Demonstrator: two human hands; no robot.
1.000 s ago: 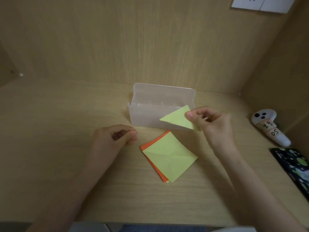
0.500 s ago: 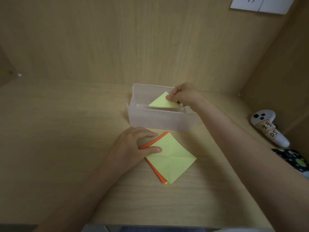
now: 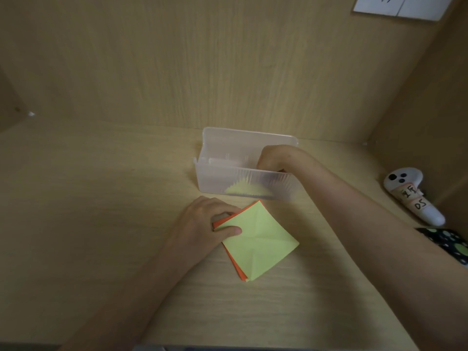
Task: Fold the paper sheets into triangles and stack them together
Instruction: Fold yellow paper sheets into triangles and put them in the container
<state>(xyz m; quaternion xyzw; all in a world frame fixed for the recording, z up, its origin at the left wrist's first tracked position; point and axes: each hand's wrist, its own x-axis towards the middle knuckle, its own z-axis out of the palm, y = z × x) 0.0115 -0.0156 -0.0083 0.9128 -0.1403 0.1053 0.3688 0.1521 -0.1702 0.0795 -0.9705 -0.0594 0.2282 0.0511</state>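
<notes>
Right hand (image 3: 272,158) is down inside the frosted plastic box (image 3: 215,181) at twelve o'clock of the paper stack (image 3: 260,239). The box's front wall hides its fingers, so I can't tell the grip. The folded yellow triangle (image 3: 243,190) shows faintly through that wall. Left hand (image 3: 202,221) pinches the stack's nine o'clock corner, thumb on top. White controller (image 3: 410,193) lies at two o'clock, a dotted dark cloth (image 3: 448,241) at three.
</notes>
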